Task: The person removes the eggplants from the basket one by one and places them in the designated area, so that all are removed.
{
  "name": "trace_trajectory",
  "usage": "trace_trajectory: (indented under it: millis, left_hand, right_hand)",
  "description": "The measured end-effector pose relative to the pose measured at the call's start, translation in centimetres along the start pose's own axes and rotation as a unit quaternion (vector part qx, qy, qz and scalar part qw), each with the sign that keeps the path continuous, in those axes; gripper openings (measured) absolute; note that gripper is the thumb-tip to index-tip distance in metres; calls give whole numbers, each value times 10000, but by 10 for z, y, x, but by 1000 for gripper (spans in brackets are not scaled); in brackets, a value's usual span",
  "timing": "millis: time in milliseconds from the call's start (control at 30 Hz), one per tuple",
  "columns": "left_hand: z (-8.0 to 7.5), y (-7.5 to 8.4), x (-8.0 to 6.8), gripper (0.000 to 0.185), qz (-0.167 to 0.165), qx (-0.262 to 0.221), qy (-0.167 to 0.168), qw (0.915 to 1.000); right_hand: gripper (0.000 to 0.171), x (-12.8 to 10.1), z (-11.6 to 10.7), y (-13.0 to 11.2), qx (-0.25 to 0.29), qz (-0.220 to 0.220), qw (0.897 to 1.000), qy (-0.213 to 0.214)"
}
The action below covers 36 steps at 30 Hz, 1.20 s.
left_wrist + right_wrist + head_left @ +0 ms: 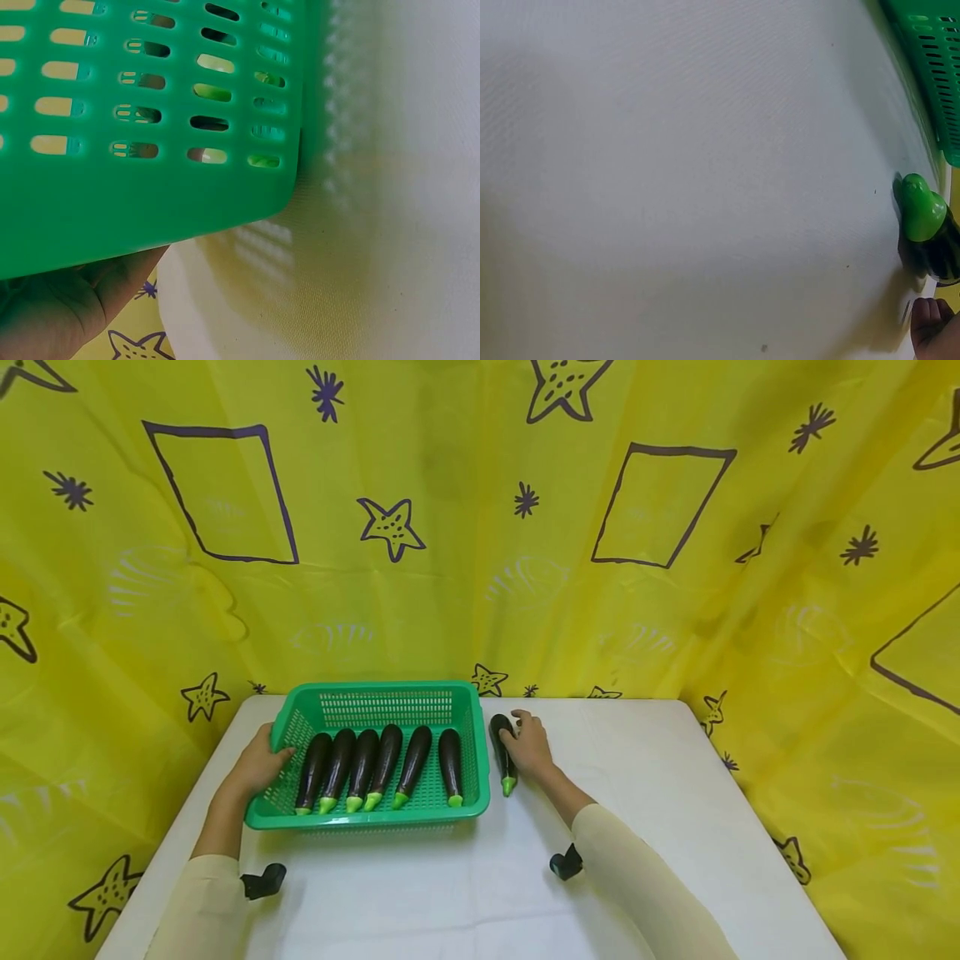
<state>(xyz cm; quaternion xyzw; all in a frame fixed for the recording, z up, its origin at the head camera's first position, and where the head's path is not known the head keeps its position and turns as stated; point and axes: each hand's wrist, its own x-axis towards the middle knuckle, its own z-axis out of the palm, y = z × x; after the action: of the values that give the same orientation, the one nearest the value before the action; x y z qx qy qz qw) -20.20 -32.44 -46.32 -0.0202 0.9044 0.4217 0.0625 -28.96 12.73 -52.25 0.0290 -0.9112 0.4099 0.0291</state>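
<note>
My left hand (262, 764) grips the left side of a green plastic basket (367, 817), its thumb over the rim. In the left wrist view, the slotted basket wall (150, 202) hides much of that hand (67, 307). Several dark purple eggplants (412, 768) with green stem ends lie side by side in the basket. Just right of it, another eggplant (502, 756) lies on the table, stem toward me. My right hand (531, 747) is at this eggplant, the thumb overlapping its upper part and the fingers loosely bent at its right. The right wrist view shows the green stem end (922, 210) close to that hand (937, 330).
A white cloth covers the table (637, 760), extending right of the basket and in front of it. Behind and at both sides hangs a yellow curtain (450, 602) with star and shell drawings. A dark wrist-worn device (264, 882) sits by the left sleeve, another (567, 862) by the right.
</note>
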Motion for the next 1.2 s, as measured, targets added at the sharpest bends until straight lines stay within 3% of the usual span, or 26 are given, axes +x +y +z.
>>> trace_trajectory:
  millis: [500,733,1000,1200]
  left_hand:
    - [1,-1,0,62,8,-42,6,10000]
    - [0,-2,0,62,5,-40,-3,10000]
    - [-1,1,-1,63,1,-24,1,10000]
    - [0,-1,0,63,24,-39,-1,10000]
  right_hand:
    - [50,0,-3,-11,53,-202,9998,35]
    - [46,0,-4,-21,400,-530,9964,534]
    - [43,-3,-7,-48,1250,-1519,9790,529]
    - [50,-3,-4,-61,742,-2445,9668,56]
